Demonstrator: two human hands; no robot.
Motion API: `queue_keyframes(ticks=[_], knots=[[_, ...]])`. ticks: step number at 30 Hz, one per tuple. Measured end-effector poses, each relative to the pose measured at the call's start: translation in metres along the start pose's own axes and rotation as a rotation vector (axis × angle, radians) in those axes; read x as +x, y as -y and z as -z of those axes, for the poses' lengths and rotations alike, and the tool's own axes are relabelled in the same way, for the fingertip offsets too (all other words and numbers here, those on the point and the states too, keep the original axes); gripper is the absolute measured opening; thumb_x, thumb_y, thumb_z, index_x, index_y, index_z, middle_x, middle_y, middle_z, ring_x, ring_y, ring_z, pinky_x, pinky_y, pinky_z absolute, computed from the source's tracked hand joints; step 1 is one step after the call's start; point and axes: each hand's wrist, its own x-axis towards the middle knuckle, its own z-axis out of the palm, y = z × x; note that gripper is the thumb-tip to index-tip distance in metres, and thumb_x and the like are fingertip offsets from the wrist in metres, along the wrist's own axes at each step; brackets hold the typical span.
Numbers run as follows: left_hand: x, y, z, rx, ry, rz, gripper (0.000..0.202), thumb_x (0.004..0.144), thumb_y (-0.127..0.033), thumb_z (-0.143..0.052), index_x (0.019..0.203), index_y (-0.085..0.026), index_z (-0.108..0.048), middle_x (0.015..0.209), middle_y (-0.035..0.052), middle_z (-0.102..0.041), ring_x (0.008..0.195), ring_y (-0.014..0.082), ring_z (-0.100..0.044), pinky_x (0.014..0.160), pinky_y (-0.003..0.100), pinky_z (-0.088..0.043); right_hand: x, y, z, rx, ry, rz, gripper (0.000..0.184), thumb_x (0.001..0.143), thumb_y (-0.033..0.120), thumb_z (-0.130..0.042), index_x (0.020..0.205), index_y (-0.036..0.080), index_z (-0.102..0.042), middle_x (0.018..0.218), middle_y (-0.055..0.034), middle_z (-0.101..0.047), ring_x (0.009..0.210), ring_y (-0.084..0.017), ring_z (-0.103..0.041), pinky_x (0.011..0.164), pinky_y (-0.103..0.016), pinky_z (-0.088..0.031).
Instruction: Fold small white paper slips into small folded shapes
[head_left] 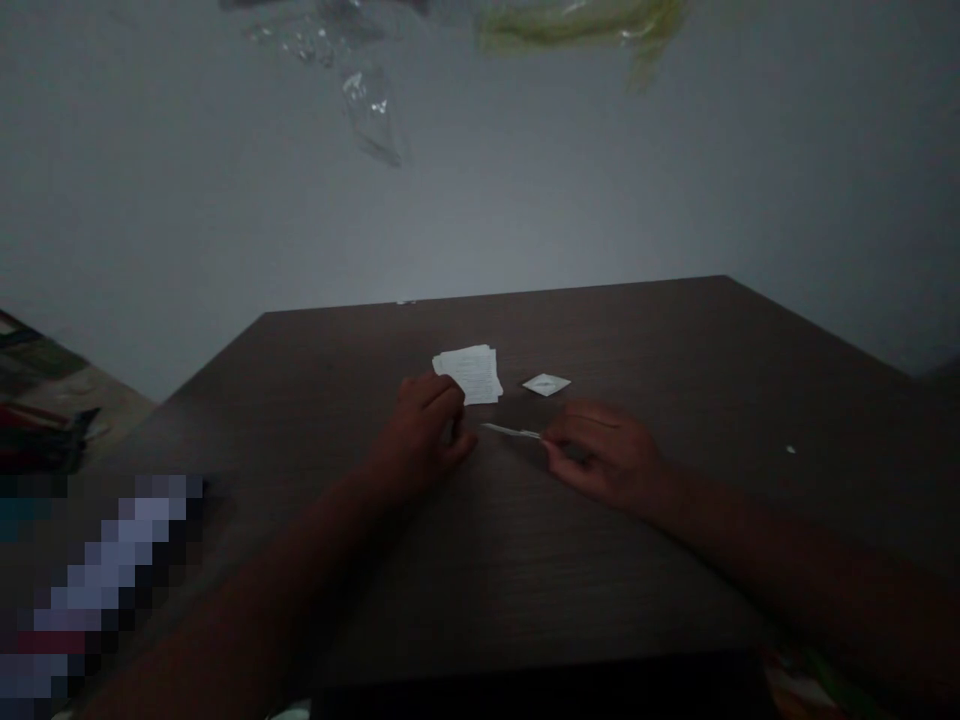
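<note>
Both my hands rest on a dark wooden table [675,340] in dim light. My left hand [427,430] is curled, its fingers touching the near corner of a small stack of white paper squares [472,372]. My right hand [600,450] pinches one end of a thin white folded paper strip [510,431] that lies between the two hands. A small white folded paper piece [546,384] lies just beyond the strip, to the right of the stack.
A tiny white scrap [790,450] lies on the table at the right. Clear plastic bags [371,110] and a yellow-green bundle [577,25] lie on the pale floor beyond the table. Dark clutter [45,430] sits at the far left.
</note>
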Motion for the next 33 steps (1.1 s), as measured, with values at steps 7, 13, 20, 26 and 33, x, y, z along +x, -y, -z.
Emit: queue_keyframes(ticks=[7, 13, 20, 26, 33], knots=[[-0.002, -0.029, 0.0, -0.075, -0.101, -0.166, 0.016, 0.105, -0.01, -0.069, 0.107, -0.026, -0.068, 0.111, 0.0048, -0.085, 0.101, 0.0274, -0.076, 0.094, 0.044, -0.053, -0.003, 0.0, -0.012, -0.004, 0.045, 0.037, 0.025, 0.114, 0.008, -0.071, 0.097, 0.026, -0.071, 0.083, -0.0001, -0.072, 0.073, -0.02, -0.068, 0.067, -0.033, -0.054], [-0.001, -0.049, -0.009, -0.07, -0.124, -0.223, 0.018, 0.108, -0.008, -0.065, 0.105, -0.026, -0.067, 0.108, 0.0035, -0.086, 0.096, 0.0255, -0.074, 0.089, 0.043, -0.053, -0.001, 0.007, -0.018, 0.029, 0.025, 0.06, 0.025, 0.115, 0.01, -0.067, 0.097, 0.025, -0.074, 0.086, -0.0018, -0.074, 0.074, -0.021, -0.069, 0.069, -0.035, -0.059], [-0.002, -0.052, -0.014, 0.015, -0.037, -0.147, 0.018, 0.105, -0.011, -0.07, 0.099, -0.028, -0.067, 0.104, 0.0049, -0.081, 0.094, 0.0283, -0.068, 0.091, 0.045, -0.054, 0.001, 0.009, -0.018, 0.049, 0.007, 0.068, 0.026, 0.116, 0.011, -0.066, 0.096, 0.026, -0.071, 0.083, -0.0009, -0.071, 0.071, -0.021, -0.066, 0.065, -0.036, -0.057], [-0.002, -0.045, -0.009, 0.014, -0.01, -0.122, 0.021, 0.099, -0.011, -0.073, 0.096, -0.029, -0.063, 0.1, 0.0043, -0.076, 0.094, 0.0293, -0.066, 0.091, 0.045, -0.055, 0.001, 0.007, -0.012, 0.027, -0.002, 0.08, 0.025, 0.116, 0.01, -0.069, 0.096, 0.026, -0.071, 0.083, 0.0, -0.071, 0.072, -0.02, -0.065, 0.067, -0.034, -0.057], [0.0, -0.004, -0.006, 0.011, -0.035, -0.012, 0.023, 0.093, -0.009, -0.072, 0.088, -0.028, -0.058, 0.097, 0.0039, -0.073, 0.091, 0.0273, -0.064, 0.085, 0.042, -0.049, 0.002, -0.004, 0.0, -0.036, -0.01, 0.041, 0.027, 0.116, 0.009, -0.068, 0.096, 0.026, -0.07, 0.08, -0.0003, -0.072, 0.072, -0.02, -0.067, 0.066, -0.034, -0.054]])
